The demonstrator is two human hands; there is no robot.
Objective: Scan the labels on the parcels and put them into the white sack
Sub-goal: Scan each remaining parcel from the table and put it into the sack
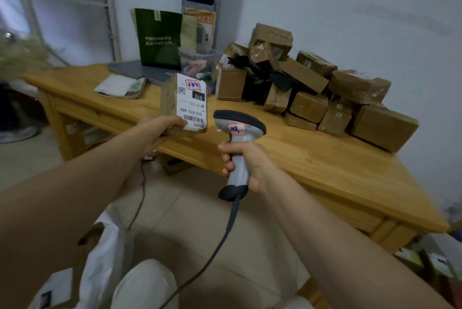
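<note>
The left hand (160, 131) grips the parcel (184, 105); the right hand (246, 165) grips the scanner (238, 148). Best to aim it at the barcode (193, 119).

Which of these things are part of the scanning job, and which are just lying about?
Job: parcel in left hand; scanner in right hand; parcel pile; white sack.

Lying about: green bag; papers; clear tub.

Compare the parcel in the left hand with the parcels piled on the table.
The held parcel is lifted in the left hand, its white label facing the camera; the piled parcels rest heaped on the table, labels mostly hidden. Both are brown, taped cardboard.
</note>
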